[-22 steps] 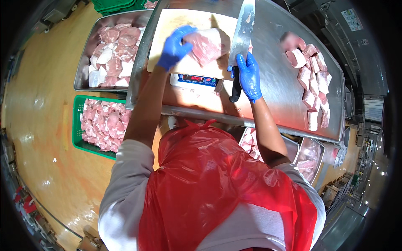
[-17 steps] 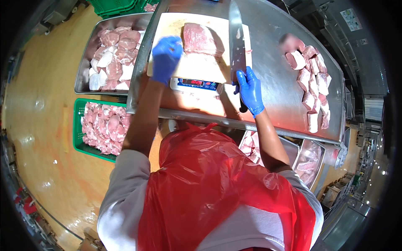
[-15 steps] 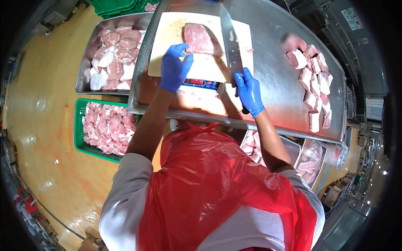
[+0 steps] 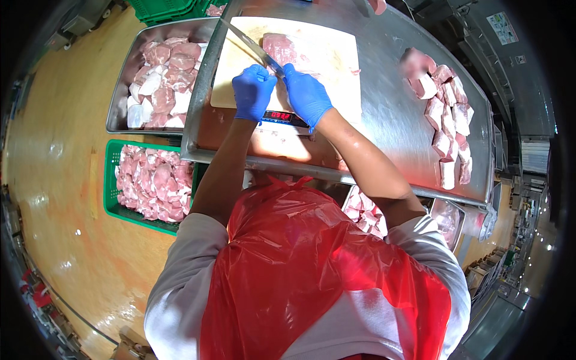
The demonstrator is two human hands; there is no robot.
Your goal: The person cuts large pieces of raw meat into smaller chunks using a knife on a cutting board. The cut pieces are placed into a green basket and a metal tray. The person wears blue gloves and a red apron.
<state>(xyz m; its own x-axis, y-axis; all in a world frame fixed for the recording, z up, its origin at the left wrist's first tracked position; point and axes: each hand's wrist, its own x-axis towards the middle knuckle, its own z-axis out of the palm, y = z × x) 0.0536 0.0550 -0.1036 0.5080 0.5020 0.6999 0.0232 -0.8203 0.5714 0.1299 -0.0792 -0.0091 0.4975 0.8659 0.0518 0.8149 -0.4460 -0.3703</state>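
Observation:
My right hand, in a blue glove, grips a long knife by its handle. The blade slants up and to the left across the white cutting board. Close beside it, my blue-gloved left hand has its fingers curled together at the near edge of the raw meat piece. What those fingers hold, if anything, is hidden. The pink meat lies on the board just beyond both hands, with the blade over its left side. Below the board, the scale shows its lit red display between my wrists.
Cut meat blocks lie in rows on the right of the steel table. To the left stand a steel tub of meat pieces and a green crate of trimmings. More meat sits under the table's front edge.
My right hand has swung the knife leftward, from upright at the board's right to slanted over the meat. My left hand has gone from fingers apart to curled.

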